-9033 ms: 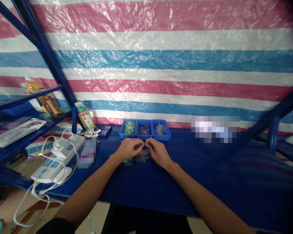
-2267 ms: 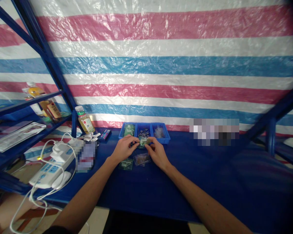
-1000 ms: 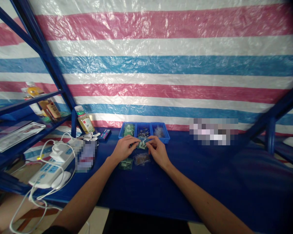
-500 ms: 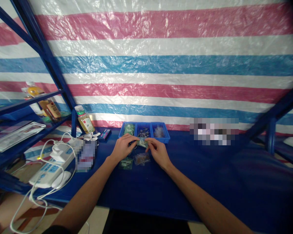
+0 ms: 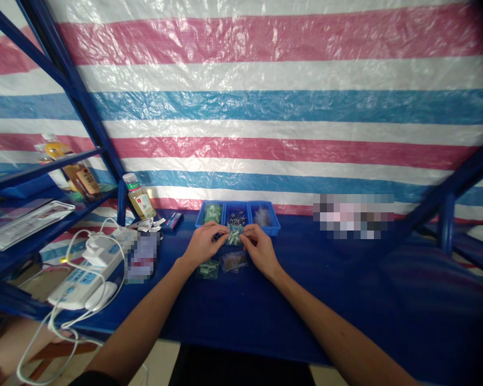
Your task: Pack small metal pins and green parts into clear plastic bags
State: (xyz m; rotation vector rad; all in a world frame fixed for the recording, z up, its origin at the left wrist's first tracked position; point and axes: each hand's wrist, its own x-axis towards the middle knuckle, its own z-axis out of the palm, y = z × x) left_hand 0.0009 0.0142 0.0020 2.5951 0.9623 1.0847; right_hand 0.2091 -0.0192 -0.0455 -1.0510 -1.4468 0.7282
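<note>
Between my two hands is a small clear plastic bag (image 5: 234,235) with pale green-white pieces in it. My left hand (image 5: 206,240) pinches its left edge, and my right hand (image 5: 258,246) pinches its right edge. Just behind stands a blue three-part bin (image 5: 270,231): green bags (image 5: 212,213) fill the left part, metal screws (image 5: 236,218) the middle, clear bags (image 5: 262,216) the right. On the table in front of my hands lie a greenish bag of pale pieces (image 5: 208,269) and a clear bag of brown pieces (image 5: 234,261).
To the left are a white power strip (image 5: 76,281) with tangled cables, a bottle (image 5: 140,201) and a small dark blue box (image 5: 172,221). Blue frame posts rise at both sides of the blue table (image 5: 241,321). A person's leg (image 5: 22,343) shows at the lower left.
The bag between my hands has turned so its face and the pieces inside show more fully. Both hands stay almost in place.
</note>
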